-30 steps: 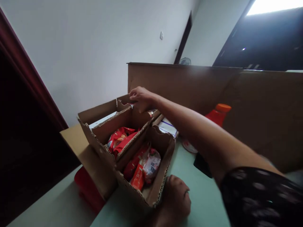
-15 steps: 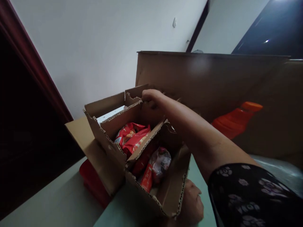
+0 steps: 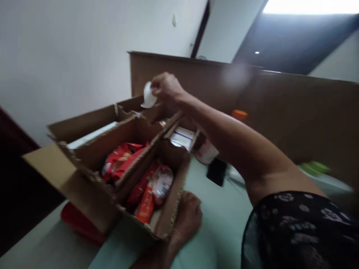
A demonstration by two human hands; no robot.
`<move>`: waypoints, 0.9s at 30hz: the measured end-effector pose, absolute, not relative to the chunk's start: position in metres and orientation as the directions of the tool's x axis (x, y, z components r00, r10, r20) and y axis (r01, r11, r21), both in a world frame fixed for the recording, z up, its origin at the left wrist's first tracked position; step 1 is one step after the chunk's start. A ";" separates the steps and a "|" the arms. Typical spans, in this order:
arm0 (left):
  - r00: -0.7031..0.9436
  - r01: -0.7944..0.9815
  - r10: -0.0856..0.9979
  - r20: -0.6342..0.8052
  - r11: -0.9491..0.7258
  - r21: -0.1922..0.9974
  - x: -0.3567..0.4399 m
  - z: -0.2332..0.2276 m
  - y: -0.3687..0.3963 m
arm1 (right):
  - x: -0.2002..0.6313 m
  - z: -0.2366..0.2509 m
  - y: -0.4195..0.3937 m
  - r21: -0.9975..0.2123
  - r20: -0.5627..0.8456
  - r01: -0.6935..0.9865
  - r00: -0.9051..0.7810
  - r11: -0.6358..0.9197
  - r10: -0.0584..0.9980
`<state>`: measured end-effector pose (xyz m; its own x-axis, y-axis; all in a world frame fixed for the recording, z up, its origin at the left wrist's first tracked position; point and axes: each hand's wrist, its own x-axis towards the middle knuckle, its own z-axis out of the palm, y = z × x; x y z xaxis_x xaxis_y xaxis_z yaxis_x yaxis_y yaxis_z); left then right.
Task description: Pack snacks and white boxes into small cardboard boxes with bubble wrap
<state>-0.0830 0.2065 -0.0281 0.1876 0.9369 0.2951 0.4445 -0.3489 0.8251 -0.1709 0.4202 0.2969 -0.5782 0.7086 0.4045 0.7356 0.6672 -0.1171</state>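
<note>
A cardboard box (image 3: 98, 175) with torn-edged dividers stands tilted in view. Red snack packets (image 3: 120, 160) lie in one compartment, and a red and clear packet (image 3: 157, 186) lies in the near one. Above the far compartments, my right hand (image 3: 166, 87) is closed on a small white oval thing (image 3: 148, 95), blurred, its kind unclear. My left hand (image 3: 189, 213) lies low against the box's right side, fingers curled; what they hold, if anything, is hidden. A white box with a purple stripe (image 3: 182, 136) shows in a compartment under my right forearm.
Behind stands a tall cardboard panel (image 3: 224, 78). On the pale green table (image 3: 218, 216) are a dark flat object (image 3: 217, 172) and a whitish container (image 3: 206, 151). An orange cap (image 3: 239, 114) and a green item (image 3: 314, 168) are farther right. Something red (image 3: 81, 224) lies under the box flap.
My right hand has risen out of the box with the white thing in it. The view has swung right, so the box sits farther left. My left hand stays at the box's side.
</note>
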 end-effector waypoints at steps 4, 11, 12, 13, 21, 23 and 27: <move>0.174 0.434 0.929 0.325 -0.369 0.822 -0.082 -0.027 0.208 | -0.043 0.300 0.349 -0.117 0.624 0.687 -0.510 0.717 0.592; 0.189 0.467 0.917 0.353 -0.400 0.789 -0.084 -0.027 0.204 | 0.148 0.208 0.284 0.158 0.602 0.915 -0.386 0.370 0.699; 0.190 0.472 0.915 0.356 -0.403 0.784 -0.085 -0.027 0.203 | 0.167 0.201 0.283 0.169 0.602 0.932 -0.356 0.322 0.715; 0.192 0.476 0.913 0.359 -0.407 0.780 -0.085 -0.026 0.203 | 0.183 0.196 0.281 0.172 0.609 0.947 -0.318 0.270 0.727; 0.209 0.454 0.906 0.367 -0.422 0.784 -0.086 -0.027 0.203 | 0.261 0.130 0.257 0.120 0.505 0.987 0.033 -0.107 0.862; 0.215 0.440 0.907 0.362 -0.421 0.793 -0.086 -0.028 0.204 | 0.265 0.103 0.258 0.107 0.394 0.987 0.066 -0.117 0.917; 0.201 0.442 0.920 0.336 -0.392 0.807 -0.085 -0.027 0.205 | 0.266 0.095 0.257 0.084 0.328 0.996 0.013 -0.043 0.945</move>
